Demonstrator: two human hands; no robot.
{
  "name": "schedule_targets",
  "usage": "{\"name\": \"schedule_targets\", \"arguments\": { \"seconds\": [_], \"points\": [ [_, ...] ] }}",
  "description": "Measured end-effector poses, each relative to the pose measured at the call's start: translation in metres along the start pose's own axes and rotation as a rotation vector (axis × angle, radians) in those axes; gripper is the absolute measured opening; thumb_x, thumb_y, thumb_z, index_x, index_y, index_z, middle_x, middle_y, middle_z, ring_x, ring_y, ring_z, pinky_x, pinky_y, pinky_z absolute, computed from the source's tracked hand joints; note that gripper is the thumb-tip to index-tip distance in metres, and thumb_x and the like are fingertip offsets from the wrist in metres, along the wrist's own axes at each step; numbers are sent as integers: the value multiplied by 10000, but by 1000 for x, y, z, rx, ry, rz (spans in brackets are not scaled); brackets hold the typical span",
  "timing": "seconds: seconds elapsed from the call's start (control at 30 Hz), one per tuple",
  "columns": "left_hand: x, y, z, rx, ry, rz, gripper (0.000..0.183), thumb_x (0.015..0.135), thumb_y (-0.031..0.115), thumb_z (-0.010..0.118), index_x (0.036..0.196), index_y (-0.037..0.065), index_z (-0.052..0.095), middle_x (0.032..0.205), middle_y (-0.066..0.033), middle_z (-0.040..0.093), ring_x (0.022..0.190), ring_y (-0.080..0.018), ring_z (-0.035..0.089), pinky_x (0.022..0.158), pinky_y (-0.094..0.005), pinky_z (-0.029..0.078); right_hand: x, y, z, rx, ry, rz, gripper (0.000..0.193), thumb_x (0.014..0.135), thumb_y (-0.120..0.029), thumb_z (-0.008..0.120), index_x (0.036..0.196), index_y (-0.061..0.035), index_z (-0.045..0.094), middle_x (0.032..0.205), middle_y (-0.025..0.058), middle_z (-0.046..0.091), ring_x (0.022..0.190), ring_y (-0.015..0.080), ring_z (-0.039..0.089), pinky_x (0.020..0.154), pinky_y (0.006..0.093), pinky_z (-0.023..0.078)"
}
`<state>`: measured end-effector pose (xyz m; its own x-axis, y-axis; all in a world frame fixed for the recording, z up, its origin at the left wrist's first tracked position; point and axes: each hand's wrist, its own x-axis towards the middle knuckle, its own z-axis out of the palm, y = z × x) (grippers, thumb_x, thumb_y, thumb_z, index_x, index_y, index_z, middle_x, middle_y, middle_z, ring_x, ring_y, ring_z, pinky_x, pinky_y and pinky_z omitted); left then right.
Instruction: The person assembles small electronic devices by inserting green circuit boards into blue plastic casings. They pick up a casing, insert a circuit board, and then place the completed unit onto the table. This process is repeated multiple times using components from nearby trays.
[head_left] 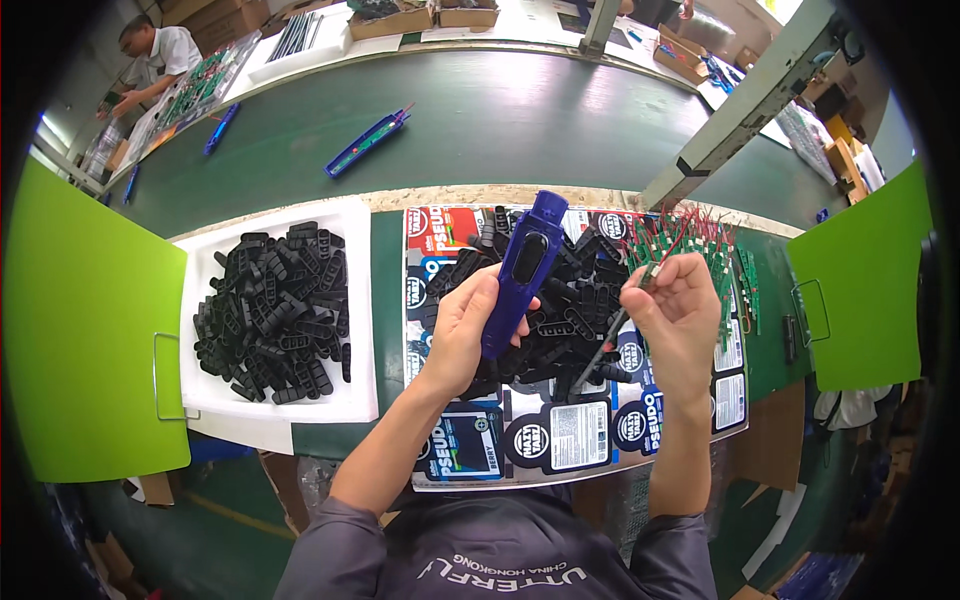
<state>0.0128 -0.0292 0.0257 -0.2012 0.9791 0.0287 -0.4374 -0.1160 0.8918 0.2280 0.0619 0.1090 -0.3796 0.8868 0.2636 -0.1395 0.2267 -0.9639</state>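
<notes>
My left hand [462, 335] is closed around a blue plastic housing [514, 290], which is tilted with its narrower end up. An oval black button pad [529, 258] sits in the upper part of the housing. To the right, my right hand [680, 305] pinches a long, thin circuit board [607, 345] near its top end, apart from the housing. The board is seen nearly edge-on and slants down to the left. Below both hands lies a heap of black rubber button pads [565, 325] on a printed cardboard sheet [470, 450].
A white foam tray [362, 330] of black button pads stands left. Green circuit boards with red wires [690, 240] lie right. Ahead, a green conveyor belt [500, 120] carries blue housings [368, 143]. Lime-green panels [95, 330] flank the bench; a metal post [740, 110] rises right. Another person [160, 55] sits far left.
</notes>
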Motion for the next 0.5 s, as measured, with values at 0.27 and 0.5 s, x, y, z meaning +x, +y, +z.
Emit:
{"name": "schedule_targets", "arguments": {
  "seconds": [0.27,0.5],
  "points": [
    [-1,-1,2,-10,-21,21,498,1163,367,430,1466,-14,537,1095,-154,720,823,-142,688,730,-277,585,9,-5,42,-17,60,18,430,997,-7,730,1364,22,508,947,78,706,868,108,697,756,227,561],
    [-2,0,3,0,-12,23,509,1159,377,445,1472,-13,538,1105,-150,723,836,-137,689,734,-274,584,11,-2,43,-16,12,52,292,1008,15,690,1285,33,600,1001,67,671,870,97,676,754,236,568]
  ]
}}
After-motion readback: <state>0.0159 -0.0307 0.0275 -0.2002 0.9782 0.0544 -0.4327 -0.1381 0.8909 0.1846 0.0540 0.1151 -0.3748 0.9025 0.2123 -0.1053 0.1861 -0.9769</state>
